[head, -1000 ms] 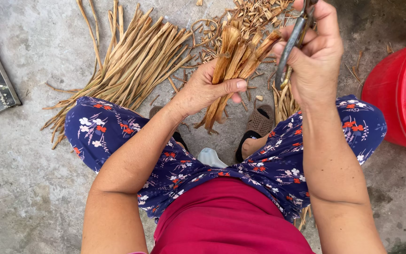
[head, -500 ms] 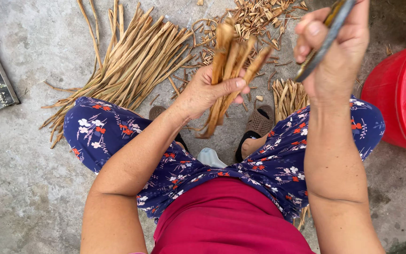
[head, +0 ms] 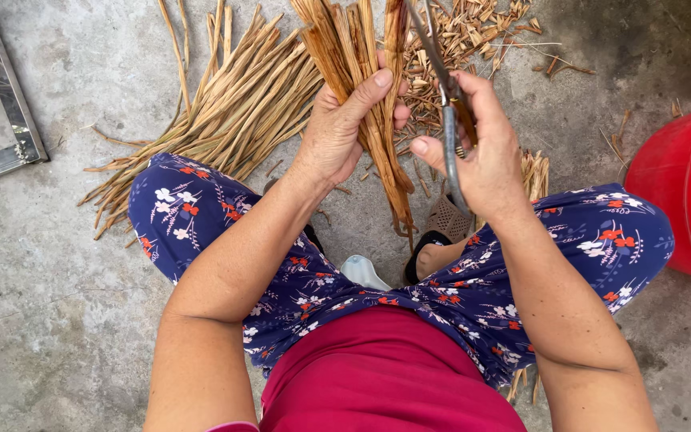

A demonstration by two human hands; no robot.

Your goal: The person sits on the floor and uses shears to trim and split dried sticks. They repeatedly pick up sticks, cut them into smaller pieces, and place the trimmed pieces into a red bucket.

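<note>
Left hand [head: 337, 128] grips stalk bundle [head: 361, 72]; right hand [head: 481, 152] clasps scissors [head: 445, 112].

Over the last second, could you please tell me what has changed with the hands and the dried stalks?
The right hand brought the metal scissors back down beside the bundle of dried tan stalks. The left hand kept gripping that bundle; the red plastic bucket stayed put.

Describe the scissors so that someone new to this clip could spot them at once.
Start at the red bucket on the right edge, then move left to the right hand raised above the flowered trousers. The scissors sit in that hand, blades pointing up beside the bundle of dry stalks gripped by the left hand. They are the only grey metal among tan stalks.
</note>
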